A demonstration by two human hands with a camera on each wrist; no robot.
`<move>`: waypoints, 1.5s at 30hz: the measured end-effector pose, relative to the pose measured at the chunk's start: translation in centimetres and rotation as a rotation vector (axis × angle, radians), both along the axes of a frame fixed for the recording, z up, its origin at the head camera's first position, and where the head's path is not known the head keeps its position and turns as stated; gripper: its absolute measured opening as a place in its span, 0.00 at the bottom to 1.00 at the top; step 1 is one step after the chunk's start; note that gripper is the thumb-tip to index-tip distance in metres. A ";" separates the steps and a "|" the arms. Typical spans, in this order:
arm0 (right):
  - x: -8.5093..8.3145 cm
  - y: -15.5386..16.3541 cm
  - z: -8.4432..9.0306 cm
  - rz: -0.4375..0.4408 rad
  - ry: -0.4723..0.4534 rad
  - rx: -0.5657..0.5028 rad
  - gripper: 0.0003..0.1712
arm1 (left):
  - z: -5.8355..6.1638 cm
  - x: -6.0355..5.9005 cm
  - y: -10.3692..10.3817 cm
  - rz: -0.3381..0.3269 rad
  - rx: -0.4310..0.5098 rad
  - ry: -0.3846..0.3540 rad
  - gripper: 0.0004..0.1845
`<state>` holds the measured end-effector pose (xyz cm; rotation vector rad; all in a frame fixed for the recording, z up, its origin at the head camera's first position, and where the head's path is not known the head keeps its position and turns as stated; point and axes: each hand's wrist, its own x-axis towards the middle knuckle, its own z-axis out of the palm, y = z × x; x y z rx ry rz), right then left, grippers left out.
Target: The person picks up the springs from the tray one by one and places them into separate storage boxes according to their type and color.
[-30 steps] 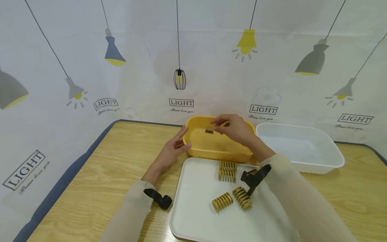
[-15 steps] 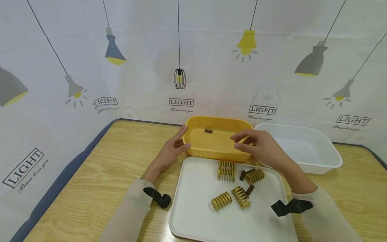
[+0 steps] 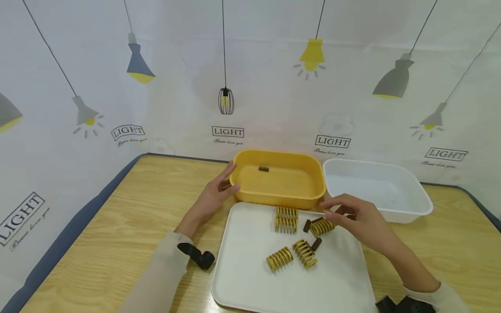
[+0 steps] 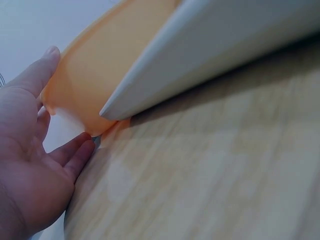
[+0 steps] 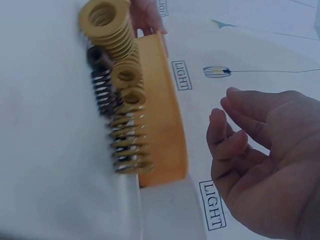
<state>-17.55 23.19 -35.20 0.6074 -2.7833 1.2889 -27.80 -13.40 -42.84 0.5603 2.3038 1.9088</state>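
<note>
A yellow bin (image 3: 282, 200) stands at the back of the table with one small brown spring (image 3: 264, 168) lying inside it. My left hand (image 3: 227, 179) rests with straight fingers against the bin's left end; the left wrist view shows this hand (image 4: 45, 110) against the bin's wall (image 4: 100, 75). My right hand (image 3: 332, 211) hovers empty, fingers loosely curled, over the white tray (image 3: 250, 278), just right of a yellow spring (image 3: 322, 227). In the right wrist view the right hand (image 5: 235, 125) floats apart from the yellow springs (image 5: 112, 30) and a brown spring (image 5: 102, 85).
The tray also holds a pair of yellow springs (image 3: 286, 218), two more yellow springs (image 3: 279, 259) (image 3: 305, 253) and two small brown springs (image 3: 307, 225) (image 3: 316, 244). A white bin (image 3: 415, 208) stands right of the yellow one. The wooden table (image 3: 117, 234) meets a patterned wall behind.
My right hand has drawn back from above the yellow bin, toward me and to the right, and now hovers over the tray. The brown spring stays in the bin. The left hand has kept still.
</note>
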 end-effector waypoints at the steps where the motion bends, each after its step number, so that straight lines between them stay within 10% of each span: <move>1: 0.1 0.2 -0.2 0.002 -0.009 -0.017 0.12 | 0.1 0.1 -0.1 0.004 -0.001 0.002 0.36; 10: 0.4 2.2 -1.5 0.058 -0.242 -0.103 0.20 | -0.2 0.2 -0.1 -0.005 0.024 -0.026 0.36; 24: -0.6 2.6 -4.1 0.173 -0.179 -0.088 0.23 | 2.2 1.4 0.2 -0.016 0.041 -0.050 0.35; 34: -0.9 1.9 -5.0 0.174 -0.206 -0.070 0.24 | 0.0 -0.1 -0.1 -0.001 0.031 -0.035 0.36; 45: -0.7 2.0 -5.0 0.080 -0.181 -0.039 0.23 | 0.8 0.5 -0.1 -0.015 0.030 -0.032 0.35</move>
